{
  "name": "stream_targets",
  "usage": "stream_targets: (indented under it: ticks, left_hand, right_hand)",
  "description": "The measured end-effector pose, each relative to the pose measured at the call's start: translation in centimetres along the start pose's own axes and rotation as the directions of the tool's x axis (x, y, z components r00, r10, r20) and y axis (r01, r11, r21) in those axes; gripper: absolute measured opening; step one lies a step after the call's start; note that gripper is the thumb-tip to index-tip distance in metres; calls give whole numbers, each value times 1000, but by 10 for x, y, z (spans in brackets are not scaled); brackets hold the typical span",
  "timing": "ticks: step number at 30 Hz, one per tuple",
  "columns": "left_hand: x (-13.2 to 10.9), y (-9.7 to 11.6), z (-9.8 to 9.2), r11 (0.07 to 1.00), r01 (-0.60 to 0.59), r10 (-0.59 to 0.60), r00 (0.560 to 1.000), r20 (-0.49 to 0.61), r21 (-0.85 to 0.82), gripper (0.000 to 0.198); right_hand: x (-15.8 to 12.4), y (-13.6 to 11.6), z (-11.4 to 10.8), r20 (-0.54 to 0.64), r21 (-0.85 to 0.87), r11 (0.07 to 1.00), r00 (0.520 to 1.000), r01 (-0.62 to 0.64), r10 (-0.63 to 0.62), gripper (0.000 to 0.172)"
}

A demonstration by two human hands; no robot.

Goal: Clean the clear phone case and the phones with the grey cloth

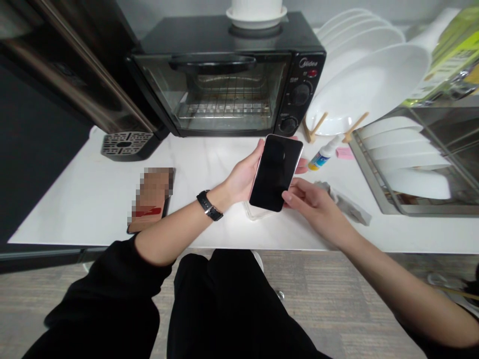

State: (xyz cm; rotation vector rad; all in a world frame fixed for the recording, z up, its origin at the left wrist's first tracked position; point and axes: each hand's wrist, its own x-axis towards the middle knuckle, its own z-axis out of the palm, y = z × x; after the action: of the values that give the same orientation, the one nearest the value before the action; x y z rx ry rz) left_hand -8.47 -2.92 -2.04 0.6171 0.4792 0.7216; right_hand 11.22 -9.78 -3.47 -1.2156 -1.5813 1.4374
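A smartphone (276,172) with a dark screen is held tilted above the white counter. My left hand (245,174) grips it from the left and behind, thumb along the left edge and fingertips showing past the right edge. At the lower right corner, my right hand (312,202) pinches the phone between thumb and fingers. A clear phone case (256,211) lies on the counter, partly hidden under the phone. Beside my right hand are a crumpled grey cloth or wrapper (352,208) and a small white spray bottle (324,153) with a blue and yellow label.
Behind stands a black toaster oven (228,94). White plates (368,80) lean in a wooden rack to the right, near a sink (385,199) with bowls. A pink block (345,152) lies by the bottle. Leftward are a blurred-out flat device (151,199) and a drip tray (127,144).
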Motion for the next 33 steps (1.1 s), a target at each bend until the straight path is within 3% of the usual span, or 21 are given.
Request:
stream_targets:
  ticks: [5,8,10,14,17,19,21,24,27,31,33]
  left_hand:
    - [3,-2,-1,975,-53,57,998,-12,214,69]
    - [10,-5,-13,875,-123,197,974,-113,469,78]
    - [14,-6,-25,705,-169,362,921,-145,689,74]
    - [16,-6,-43,260,-146,492,871,0,955,56]
    - [13,-5,-46,-78,-66,442,892,94,995,33]
    - [9,-5,-45,-300,-33,355,924,144,953,29]
    - [6,-3,-42,-424,-36,297,938,177,905,34]
    - [5,1,-40,-446,-55,279,940,197,894,27]
    - [6,7,-43,-360,-31,352,921,167,932,20]
    - [10,13,-51,-6,-44,498,866,41,999,36]
    - [12,13,-54,217,-86,488,872,-31,972,58]
  right_hand:
    - [6,9,4,-24,117,990,996,-78,81,48]
    - [-2,8,2,20,187,977,995,-102,100,45]
    - [-9,7,1,48,199,972,992,-127,120,45]
    - [-23,11,-1,76,238,954,983,-182,169,43]
    - [-32,11,-3,107,263,937,972,-229,207,39]
    - [-36,9,-4,123,257,935,968,-243,218,38]
    - [-38,6,-4,121,240,939,967,-247,223,38]
    - [-39,5,-4,108,239,940,969,-242,222,37]
    - [-37,8,-2,113,280,930,970,-237,213,34]
    - [-31,13,4,130,351,904,969,-244,211,31]
    - [-27,15,6,136,377,888,964,-262,227,32]
